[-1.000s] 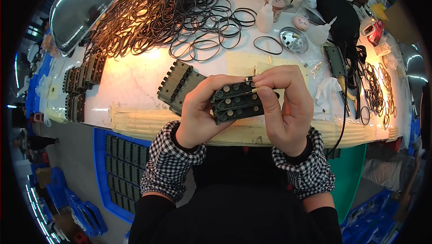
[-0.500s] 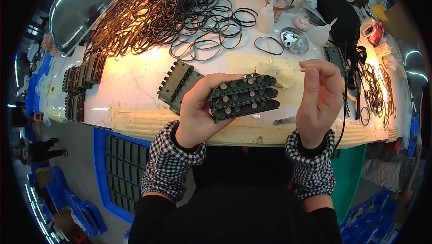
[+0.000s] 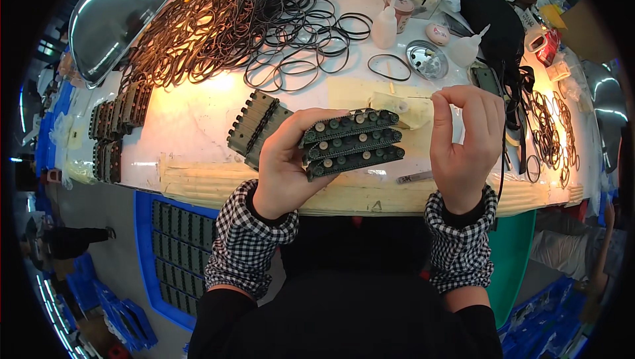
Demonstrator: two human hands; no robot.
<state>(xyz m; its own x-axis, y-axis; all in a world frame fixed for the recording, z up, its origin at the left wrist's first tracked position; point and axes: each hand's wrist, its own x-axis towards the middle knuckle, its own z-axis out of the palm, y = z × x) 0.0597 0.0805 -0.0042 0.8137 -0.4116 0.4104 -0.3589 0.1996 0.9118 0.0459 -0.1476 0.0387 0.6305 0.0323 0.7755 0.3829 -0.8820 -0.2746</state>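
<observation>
My left hand (image 3: 281, 167) is closed round a stack of three dark green toy tank track units (image 3: 354, 140). Their sides, with rows of small round wheels in light and dark tones, face right. To the right, my right hand (image 3: 468, 144) pinches a thin needle-like tool (image 3: 419, 97) between thumb and forefinger, apart from the stack. Its fine tip points left; the fingers hide most of the tool. More green track units (image 3: 254, 127) lie on the table, partly behind my left hand. A crumpled cream-coloured cloth or paper (image 3: 403, 111) lies just past the stack.
A heap of black rubber bands (image 3: 231, 28) covers the far left; more bands (image 3: 552, 134) lie far right. White squeeze bottles (image 3: 383, 28) and a metal dish (image 3: 426, 60) stand at the back. Track units (image 3: 126, 111) sit at left. Below is a blue tray (image 3: 147, 253).
My right hand has turned slightly, and less of the needle-like tool shows. The stack in my left hand keeps nearly the same pose. The whole view has shifted a little.
</observation>
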